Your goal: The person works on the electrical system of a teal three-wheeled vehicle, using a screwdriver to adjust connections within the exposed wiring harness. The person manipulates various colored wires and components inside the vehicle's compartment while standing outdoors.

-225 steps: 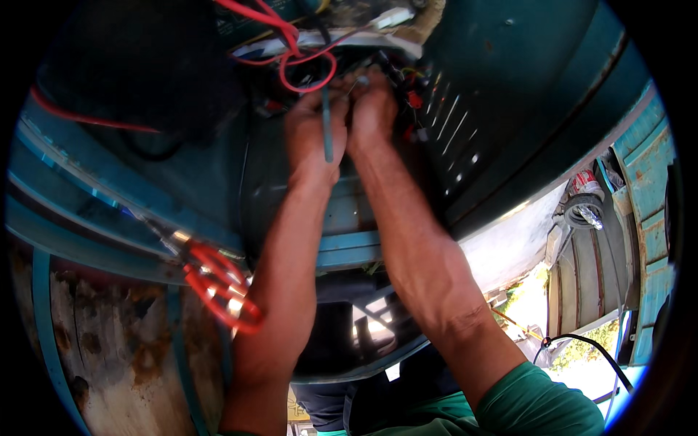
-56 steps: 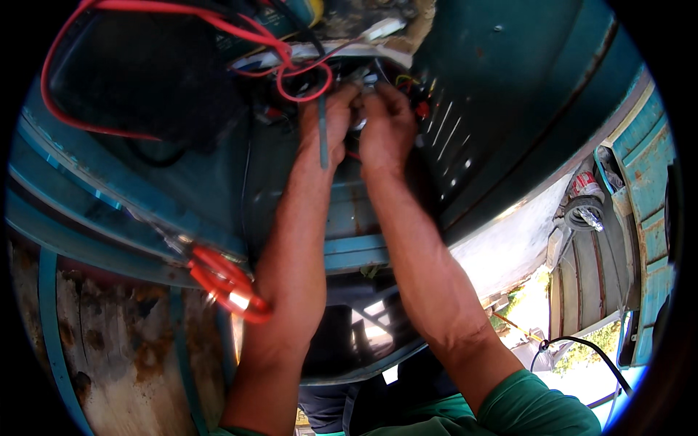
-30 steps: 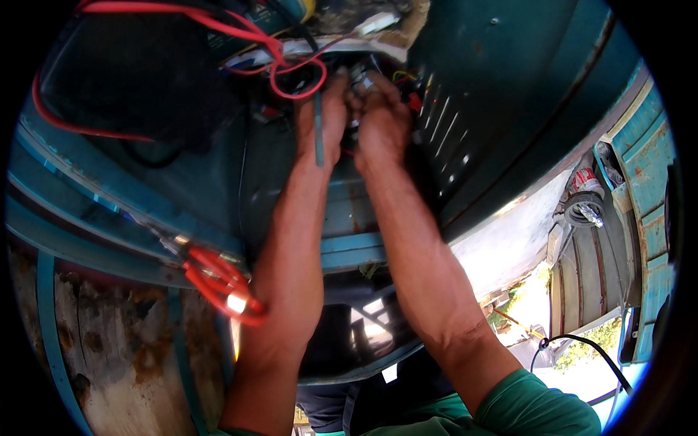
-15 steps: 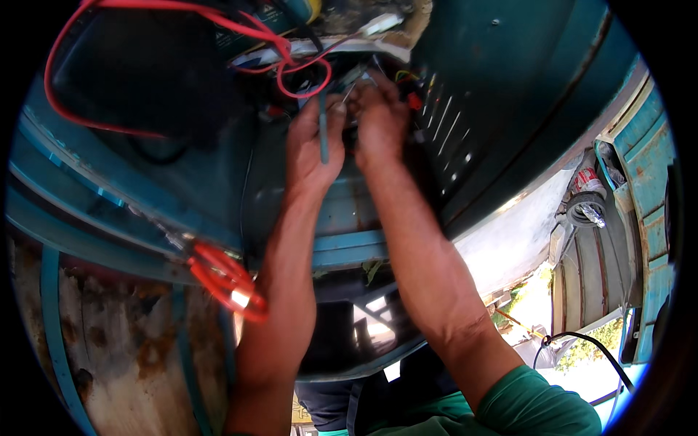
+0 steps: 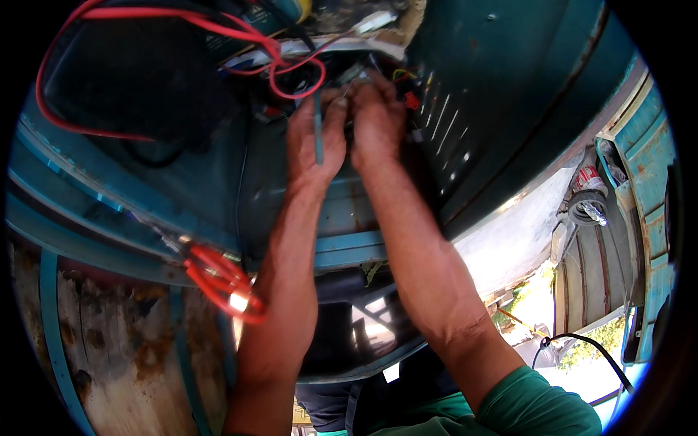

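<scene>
Both my arms reach forward into the dark recess of a teal metal housing. My left hand (image 5: 313, 138) is closed, with a thin grey-green rod (image 5: 318, 131) jutting back from its fingers over the hand. Close against it, my right hand (image 5: 376, 120) is bent in with its fingertips pinched together. A thin pale strand (image 5: 349, 88) shows between the fingertips of the two hands; which hand grips it, I cannot tell. Shadow and blur hide what lies under the fingers. A red connector (image 5: 411, 100) with thin coloured wires sits just right of my right hand.
Red cables (image 5: 247, 33) loop over the upper left, one loop hanging near my left fingers. Red-handled pliers (image 5: 222, 283) rest at the housing's edge beside my left forearm. A white plug (image 5: 374, 22) lies at the top. A slotted teal panel (image 5: 509, 109) rises on the right.
The view has shifted slightly, so cables and pliers appear a little further left. Both hands stay close together in the recess, with only small finger movement.
</scene>
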The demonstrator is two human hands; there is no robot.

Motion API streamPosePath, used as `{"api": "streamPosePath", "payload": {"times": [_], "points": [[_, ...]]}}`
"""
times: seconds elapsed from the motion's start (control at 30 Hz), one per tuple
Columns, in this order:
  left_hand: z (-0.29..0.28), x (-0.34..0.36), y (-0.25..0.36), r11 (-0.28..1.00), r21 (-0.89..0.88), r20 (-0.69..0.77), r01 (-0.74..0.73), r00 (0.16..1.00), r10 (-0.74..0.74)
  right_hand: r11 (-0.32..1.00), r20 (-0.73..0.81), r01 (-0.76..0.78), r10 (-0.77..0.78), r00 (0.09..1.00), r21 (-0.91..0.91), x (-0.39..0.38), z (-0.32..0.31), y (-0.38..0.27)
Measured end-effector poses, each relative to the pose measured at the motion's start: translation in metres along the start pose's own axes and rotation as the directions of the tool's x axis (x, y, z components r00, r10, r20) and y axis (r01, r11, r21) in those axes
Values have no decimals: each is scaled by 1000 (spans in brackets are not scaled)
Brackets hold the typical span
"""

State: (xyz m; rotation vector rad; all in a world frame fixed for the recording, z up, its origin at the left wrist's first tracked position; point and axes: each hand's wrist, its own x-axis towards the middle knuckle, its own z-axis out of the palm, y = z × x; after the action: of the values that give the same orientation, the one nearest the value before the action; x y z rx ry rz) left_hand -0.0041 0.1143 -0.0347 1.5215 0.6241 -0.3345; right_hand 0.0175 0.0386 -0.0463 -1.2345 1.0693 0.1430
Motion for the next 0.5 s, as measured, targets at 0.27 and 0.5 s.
{"api": "streamPosePath", "payload": {"times": [0.27,0.5], "points": [[-1,-1,1,997,-64,12,52,999,-51,1000,-17,-8,8,1000,8,-2,2,-2],[2,-2,6,1000,1,-43,14,999,-14,999,-13,35,-36,999,-29,-5,4,-2]]}}
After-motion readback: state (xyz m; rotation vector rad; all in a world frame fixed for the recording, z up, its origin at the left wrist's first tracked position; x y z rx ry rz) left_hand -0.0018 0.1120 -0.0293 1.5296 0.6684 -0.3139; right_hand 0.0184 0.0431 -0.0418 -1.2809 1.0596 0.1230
